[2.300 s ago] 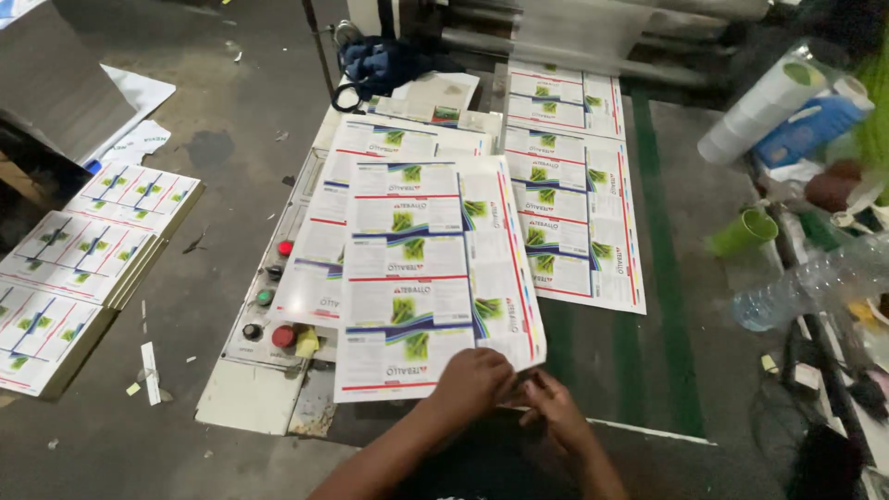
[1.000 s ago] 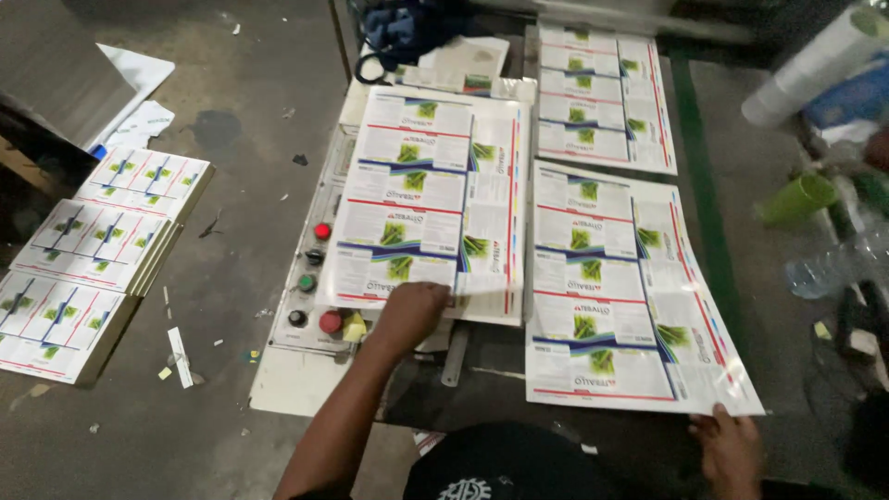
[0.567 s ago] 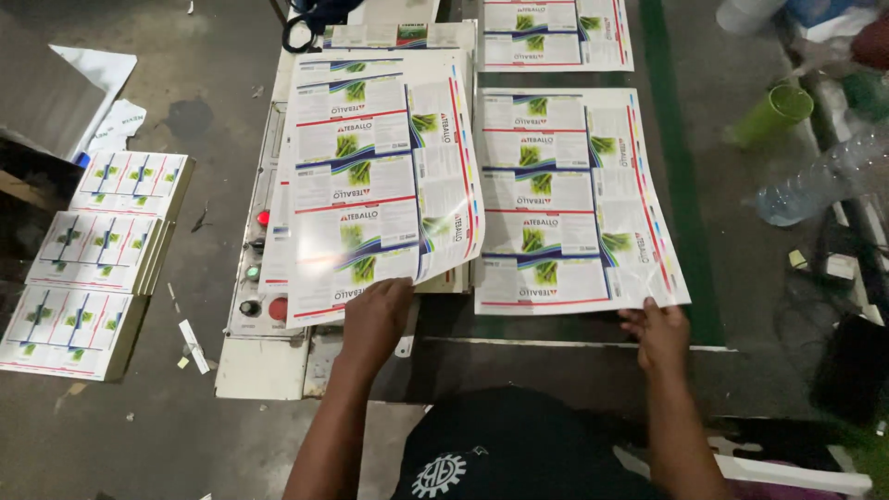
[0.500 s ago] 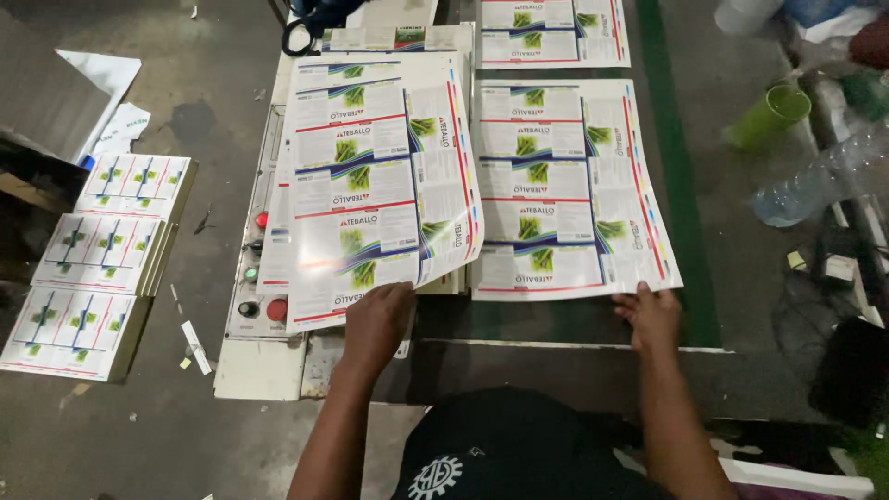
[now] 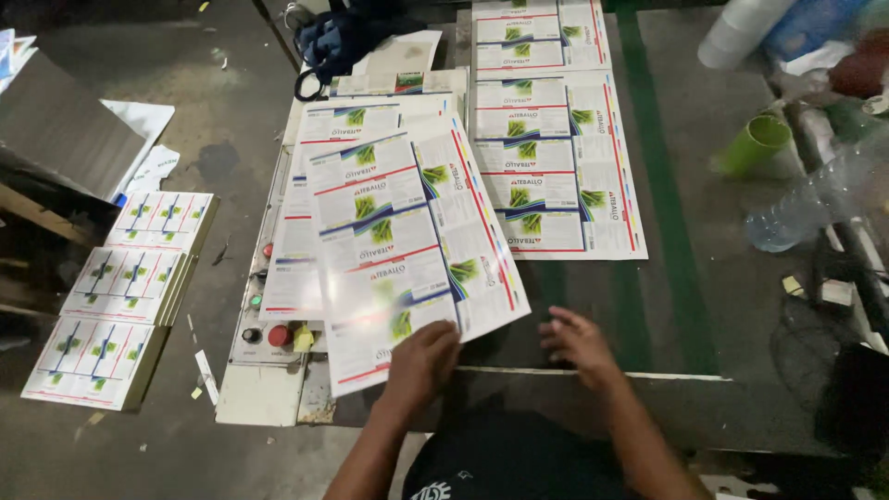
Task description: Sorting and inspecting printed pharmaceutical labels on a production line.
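Observation:
My left hand (image 5: 422, 356) pinches the near edge of a glossy printed sheet (image 5: 407, 250) of white labels with green, blue and red marks, lifted and tilted over a stack of the same sheets (image 5: 319, 125). My right hand (image 5: 579, 341) hovers empty with fingers spread over the dark work table (image 5: 685, 306), just right of that sheet. A second printed sheet (image 5: 556, 162) lies flat further back on the table, with another like it (image 5: 532, 32) beyond.
A control panel with red, green and black buttons (image 5: 269, 319) sits under the stack's left side. Three piles of printed sheets (image 5: 120, 296) rest on the floor at left. A green cup (image 5: 755, 143), a clear plastic bottle (image 5: 815, 199) and a white roll (image 5: 741, 32) are at right.
My right hand has let go of the right-hand sheet, which now lies further back. My left hand has lifted the top sheet from the stack and tilted it.

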